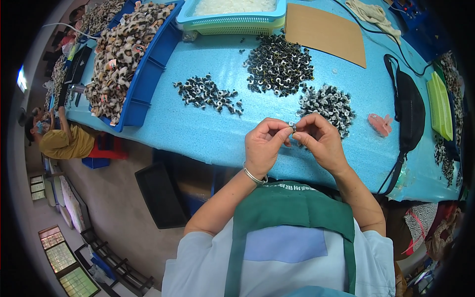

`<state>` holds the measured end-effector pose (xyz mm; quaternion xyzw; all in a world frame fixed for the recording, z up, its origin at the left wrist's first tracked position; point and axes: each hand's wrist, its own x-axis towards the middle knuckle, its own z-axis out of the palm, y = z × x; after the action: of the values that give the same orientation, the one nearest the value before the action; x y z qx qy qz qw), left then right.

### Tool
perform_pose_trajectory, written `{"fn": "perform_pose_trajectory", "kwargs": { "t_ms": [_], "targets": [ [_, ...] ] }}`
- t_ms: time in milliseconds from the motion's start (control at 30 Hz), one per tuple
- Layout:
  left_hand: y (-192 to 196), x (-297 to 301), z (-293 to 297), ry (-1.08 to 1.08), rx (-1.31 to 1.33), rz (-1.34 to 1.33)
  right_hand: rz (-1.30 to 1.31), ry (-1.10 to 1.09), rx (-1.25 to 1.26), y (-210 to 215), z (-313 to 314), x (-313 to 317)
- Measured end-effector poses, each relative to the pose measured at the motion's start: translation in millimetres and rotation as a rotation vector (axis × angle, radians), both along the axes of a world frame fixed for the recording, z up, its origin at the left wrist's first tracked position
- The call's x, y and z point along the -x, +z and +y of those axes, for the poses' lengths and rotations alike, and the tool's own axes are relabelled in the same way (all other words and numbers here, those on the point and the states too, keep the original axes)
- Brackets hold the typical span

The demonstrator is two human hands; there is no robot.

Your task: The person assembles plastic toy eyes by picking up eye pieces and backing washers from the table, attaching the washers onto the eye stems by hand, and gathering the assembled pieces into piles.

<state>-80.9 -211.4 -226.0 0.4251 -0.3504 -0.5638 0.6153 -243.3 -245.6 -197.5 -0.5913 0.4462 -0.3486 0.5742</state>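
Small pale-and-dark piece [292,126], detail too fine to read, pinched between fingertips of left hand [264,146] and right hand [324,143] — held over near side of table [213,136]. Far left: blue bin [148,74] heaped with spotted fluffy pieces [123,54]. Far middle: blue basket [232,20], white bits [235,7] inside. Table's near edge beside wrists — open tabletop leftward.

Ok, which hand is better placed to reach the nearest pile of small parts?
Probably the right hand: it overlaps the edge of the nearest pile in this view, while the left hand sits farther left. Both hands meet at a small part, though.
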Motion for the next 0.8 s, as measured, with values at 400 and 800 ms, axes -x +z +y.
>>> {"fn": "perform_pose_trajectory", "kwargs": {
  "t_ms": [400,800],
  "targets": [
    [-2.1,-1.2,2.5,-0.014,-0.101,0.121,0.111,0.024,0.174,6.2,-2.3,-7.1],
    [1.7,1.3,11.3,0.023,0.052,0.118,0.168,0.097,0.371,14.1,-8.6,-15.2]
  ]
}}
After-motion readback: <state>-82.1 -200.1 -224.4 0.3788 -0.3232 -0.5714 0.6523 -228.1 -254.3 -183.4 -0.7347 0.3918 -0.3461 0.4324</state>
